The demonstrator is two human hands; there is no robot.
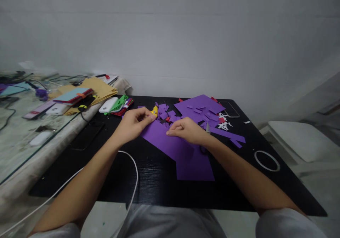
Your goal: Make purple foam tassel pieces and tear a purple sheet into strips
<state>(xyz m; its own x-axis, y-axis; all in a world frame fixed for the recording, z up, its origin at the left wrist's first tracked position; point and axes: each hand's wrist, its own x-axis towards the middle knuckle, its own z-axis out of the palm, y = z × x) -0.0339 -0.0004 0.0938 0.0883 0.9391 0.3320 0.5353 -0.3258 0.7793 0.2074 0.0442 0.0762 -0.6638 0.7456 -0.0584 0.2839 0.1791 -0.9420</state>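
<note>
My left hand (136,123) is closed in a pinch at the upper left edge of a purple paper sheet (162,142). Whatever lies between its fingertips is too small to make out. Just beyond those fingertips is a small yellow object (154,111), partly hidden, its kind unclear. My right hand (187,130) hovers over the sheet with thumb and curled fingers together; any small thing in them is hidden. A second purple sheet (195,169) lies nearer me, overlapping the first. Under my right wrist, scissors (208,127) show a blade, the rest mostly covered.
Purple paper scraps (164,112) and a larger purple sheet (199,103) lie at the back. Purple strips (228,134) and white shreds (225,124) are to the right, near a ring outline (267,160). A phone (87,135), a white cable (136,170) and colored bundles (120,105) are leftward.
</note>
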